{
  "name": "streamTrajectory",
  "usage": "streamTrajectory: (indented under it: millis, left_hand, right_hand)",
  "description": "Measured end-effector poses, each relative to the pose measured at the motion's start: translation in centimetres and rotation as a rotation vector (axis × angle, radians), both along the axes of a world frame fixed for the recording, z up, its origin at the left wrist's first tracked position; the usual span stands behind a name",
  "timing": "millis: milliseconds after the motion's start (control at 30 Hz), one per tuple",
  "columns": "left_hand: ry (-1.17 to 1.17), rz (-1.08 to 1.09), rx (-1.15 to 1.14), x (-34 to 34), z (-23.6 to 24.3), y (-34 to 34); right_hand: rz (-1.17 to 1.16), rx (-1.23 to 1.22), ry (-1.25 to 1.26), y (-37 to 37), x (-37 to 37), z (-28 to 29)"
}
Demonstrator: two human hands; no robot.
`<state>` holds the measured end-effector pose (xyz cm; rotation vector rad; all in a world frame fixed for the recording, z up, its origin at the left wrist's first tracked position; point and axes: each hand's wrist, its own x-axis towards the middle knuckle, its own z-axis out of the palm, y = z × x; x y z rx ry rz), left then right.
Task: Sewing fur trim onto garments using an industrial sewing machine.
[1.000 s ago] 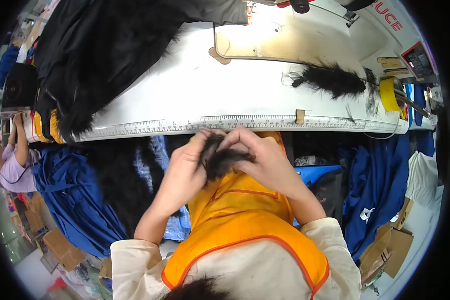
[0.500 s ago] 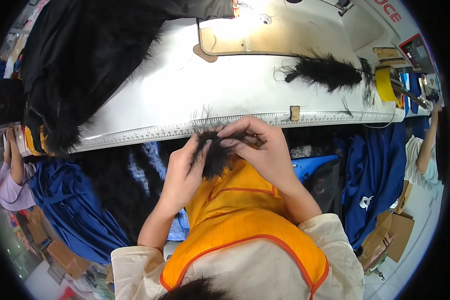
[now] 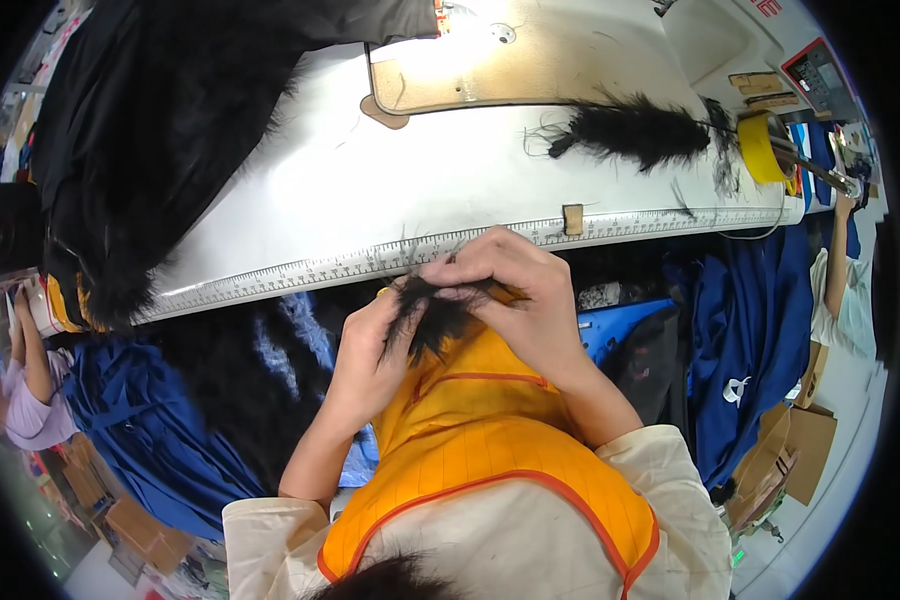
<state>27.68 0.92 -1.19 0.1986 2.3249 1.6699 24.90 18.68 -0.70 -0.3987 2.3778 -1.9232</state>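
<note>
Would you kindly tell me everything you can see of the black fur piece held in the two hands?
The black fur piece is a small tuft of long, shaggy, fur-like strands, dark and glossless. It sits between both hands just below the table's ruler edge, above the orange vest. The left hand cups it from the left; the right hand pinches its top with the fingertips. Strands splay down and outward. Its backing is hidden.

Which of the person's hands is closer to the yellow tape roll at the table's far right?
Right. The right hand lies on the side of the yellow tape roll; the left hand sits farther away, lower left.
</note>
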Motion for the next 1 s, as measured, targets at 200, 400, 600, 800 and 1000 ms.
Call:
streamTrajectory:
  millis: [200,400,600,800,1000]
  left_hand:
    - [-0.032,-0.025,0.170,-0.6,0.0,0.8]
    - [-0.047,0.029,0.156,-0.3,-1.0,1.1]
    - [-0.062,0.033,0.050,0.1,-1.0,1.1]
    - [0.018,0.014,-0.057,-0.3,-1.1,1.3]
    - [0.356,0.007,-0.291,-0.2,-1.6,2.1]
  right_hand:
    - [-0.065,0.054,0.062,0.3,0.8,-0.3]
    - [-0.054,-0.022,0.045,0.9,1.0,-1.2]
    - [-0.075,-0.061,0.067,1.1,1.4,-1.2]
    - [-0.078,-0.038,0.039,1.4,1.7,-1.6]
    - [-0.039,-0.086,0.010,1.9,1.6,-2.2]
